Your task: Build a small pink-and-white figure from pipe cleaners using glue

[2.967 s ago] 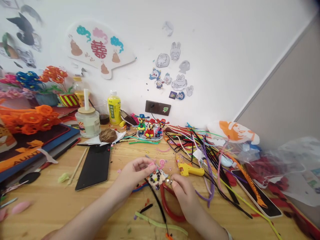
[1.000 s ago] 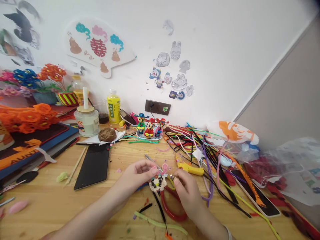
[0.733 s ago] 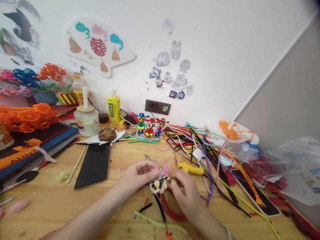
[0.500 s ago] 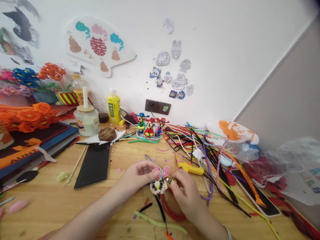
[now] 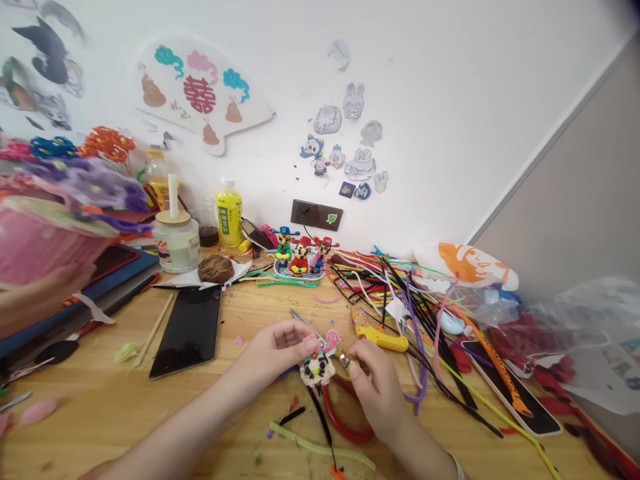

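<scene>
My left hand (image 5: 285,347) is closed, its thumb and fingers pinching a small cream fuzzy doll head (image 5: 317,368) with black eyes, a yellow nose and a pink curl on top. Close to its right side is my right hand (image 5: 375,377), closed round a small object with a shiny metal end (image 5: 344,361); fingers cover most of it. Scissors with red handles (image 5: 345,427) lie under both hands, the blade pointing away. A black pipe cleaner (image 5: 320,417) runs down below the doll head.
A yellow hot glue gun (image 5: 383,338) lies beyond my right hand, near a pile of pipe cleaners (image 5: 410,320). Several finished figures (image 5: 301,257) stand on a tray. A black phone (image 5: 186,333) lies left. Another person's hand (image 5: 30,300) holds a pink flower pot (image 5: 47,243).
The pink pot with purple flowers has come in at the left in another person's hand. The doll head has turned face up; the metal end in my right hand has shifted slightly right.
</scene>
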A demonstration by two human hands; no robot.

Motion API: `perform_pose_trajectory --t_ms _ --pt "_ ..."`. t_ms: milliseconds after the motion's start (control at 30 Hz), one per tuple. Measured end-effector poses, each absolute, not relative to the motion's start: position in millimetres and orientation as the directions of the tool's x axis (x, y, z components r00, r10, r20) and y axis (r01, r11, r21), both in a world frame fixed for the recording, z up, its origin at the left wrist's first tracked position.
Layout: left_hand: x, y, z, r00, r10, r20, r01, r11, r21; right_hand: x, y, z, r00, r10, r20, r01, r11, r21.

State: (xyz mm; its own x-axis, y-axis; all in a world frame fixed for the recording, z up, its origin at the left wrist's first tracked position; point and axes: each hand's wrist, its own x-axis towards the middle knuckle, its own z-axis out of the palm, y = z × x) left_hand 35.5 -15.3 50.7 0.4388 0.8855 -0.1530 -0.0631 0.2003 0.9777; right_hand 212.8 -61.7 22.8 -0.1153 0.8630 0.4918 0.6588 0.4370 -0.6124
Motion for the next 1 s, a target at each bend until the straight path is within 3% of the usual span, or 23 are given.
perform_pose_trajectory --t_ms 367,700,867,1000 --pt "36 -13 49 0.393 0.909 -0.142 -0.079 0.187 0.979 214 -61 16 -0.119 0.870 0.478 0.659 0.429 -0.617" --pt "35 -8 43 0.299 0.939 -0.173 -0.069 0.202 0.977 216 -59 13 -0.028 0.932 0.362 0.574 0.312 -0.757" --pt "33 -5 37 0.310 0.939 -0.150 -0.091 0.186 0.978 211 -56 8 0.010 0.962 0.272 0.656 0.198 -0.728" --pt "27 8 26 0.277 0.960 -0.045 -0.071 0.068 0.995 209 -53 7 0.020 0.956 0.294 0.711 0.193 -0.676"
